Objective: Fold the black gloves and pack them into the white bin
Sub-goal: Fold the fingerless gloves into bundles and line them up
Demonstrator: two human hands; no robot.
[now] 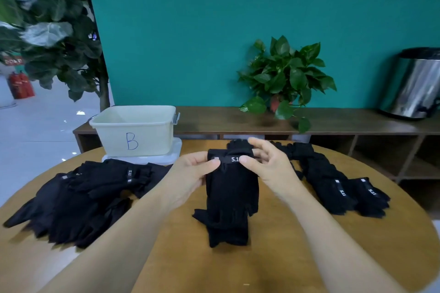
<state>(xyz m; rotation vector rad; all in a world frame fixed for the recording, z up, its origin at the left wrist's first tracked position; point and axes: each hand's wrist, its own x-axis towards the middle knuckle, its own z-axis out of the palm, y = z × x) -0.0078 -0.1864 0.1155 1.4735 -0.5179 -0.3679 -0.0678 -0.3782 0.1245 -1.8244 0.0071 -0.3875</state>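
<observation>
Head view: you are holding a black glove pair (231, 188) by its cuff, in front and to the right of the white bin (134, 129).

Your left hand (190, 176) and right hand (266, 164) are both pinching the cuff band, thumbs on top. The pair's lower end is dragging on the round table (273, 257), so the layers may be slipping apart as you fold. Loose gloves (78, 197) are lying just in front of the bin, crowding your path; more gloves (333, 185) are lying well right of the bin.

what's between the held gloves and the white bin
In the head view, only bare wooden table lies between the held gloves and the white bin; the bin's clear lid sits beneath it.
</observation>
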